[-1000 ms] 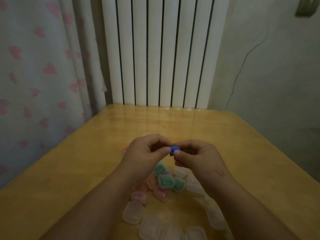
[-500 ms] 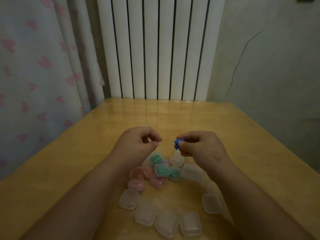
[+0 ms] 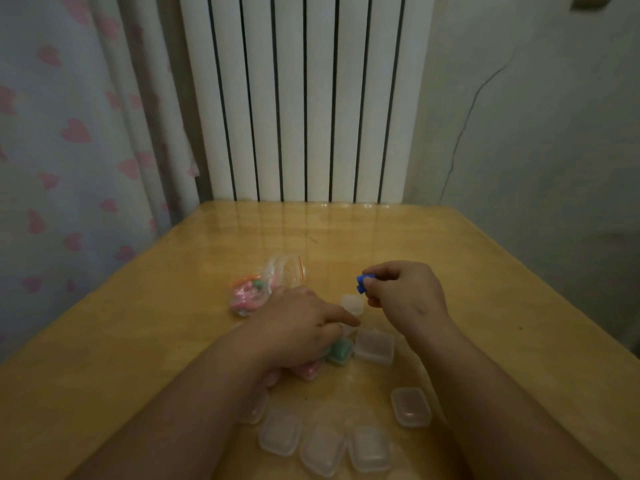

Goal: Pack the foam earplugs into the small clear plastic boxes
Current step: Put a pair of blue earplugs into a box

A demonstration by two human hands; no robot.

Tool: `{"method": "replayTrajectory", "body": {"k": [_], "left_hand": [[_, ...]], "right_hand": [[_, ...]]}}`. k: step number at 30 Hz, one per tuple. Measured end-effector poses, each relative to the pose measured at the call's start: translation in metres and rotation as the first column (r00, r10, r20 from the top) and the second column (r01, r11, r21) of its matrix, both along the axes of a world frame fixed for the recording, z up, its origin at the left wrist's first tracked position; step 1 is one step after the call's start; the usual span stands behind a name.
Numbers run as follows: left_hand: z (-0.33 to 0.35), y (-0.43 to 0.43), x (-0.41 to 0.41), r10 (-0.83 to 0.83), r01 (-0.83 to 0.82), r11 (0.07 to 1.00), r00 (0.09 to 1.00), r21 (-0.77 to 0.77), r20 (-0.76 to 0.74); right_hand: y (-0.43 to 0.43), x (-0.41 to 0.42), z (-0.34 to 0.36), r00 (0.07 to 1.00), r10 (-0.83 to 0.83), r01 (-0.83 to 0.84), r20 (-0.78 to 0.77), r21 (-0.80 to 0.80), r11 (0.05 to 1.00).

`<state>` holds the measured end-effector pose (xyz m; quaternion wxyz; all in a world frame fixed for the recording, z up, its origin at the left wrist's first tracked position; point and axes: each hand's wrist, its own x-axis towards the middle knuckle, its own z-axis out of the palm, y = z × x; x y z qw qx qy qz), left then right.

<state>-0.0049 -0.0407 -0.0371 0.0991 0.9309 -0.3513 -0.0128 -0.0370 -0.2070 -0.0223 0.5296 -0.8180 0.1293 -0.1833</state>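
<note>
Progress partway, I'd judge: filled boxes (image 3: pixel 341 351) w/ green/pink plugs lie under L hand (image 3: pixel 298 327); empty boxes (image 3: pixel 280 434) nearer, bag (image 3: pixel 256 292) has more. R hand (image 3: pixel 408 296) pinches blue earplug (image 3: pixel 361 284) above table (image 3: pixel 519 306); L fingers' grip: can't tell.

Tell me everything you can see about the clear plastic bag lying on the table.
The clear zip bag is thin, crumpled plastic with a red strip at its mouth, which points away from the person. It lies on the wooden table, just beyond the left hand; whether they touch is unclear. Pink, orange and green foam earplugs bunch at its near end.
</note>
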Motion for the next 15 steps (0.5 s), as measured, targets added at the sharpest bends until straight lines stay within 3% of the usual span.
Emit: {"method": "replayTrajectory", "body": {"k": [5, 10, 15], "left_hand": [[-0.005, -0.003, 0.000, 0.045, -0.036, 0.977, 0.998, -0.209, 0.042], [-0.007, -0.001, -0.005, 0.079, -0.071, 0.923, 0.997, -0.379, 0.004], [-0.001, 0.010, -0.007, 0.121, -0.149, 0.759, 0.989, -0.633, -0.087]], "right_hand": [[0.003, 0.000, -0.003, 0.999, 0.008, -0.007, 0.034, -0.007, 1.000], [0.007, -0.002, -0.004, 0.981, -0.053, 0.060, 0.185, -0.032, 0.998], [0.007, -0.003, -0.005, 0.982, -0.029, 0.027, 0.184, 0.015, 1.000]]}}
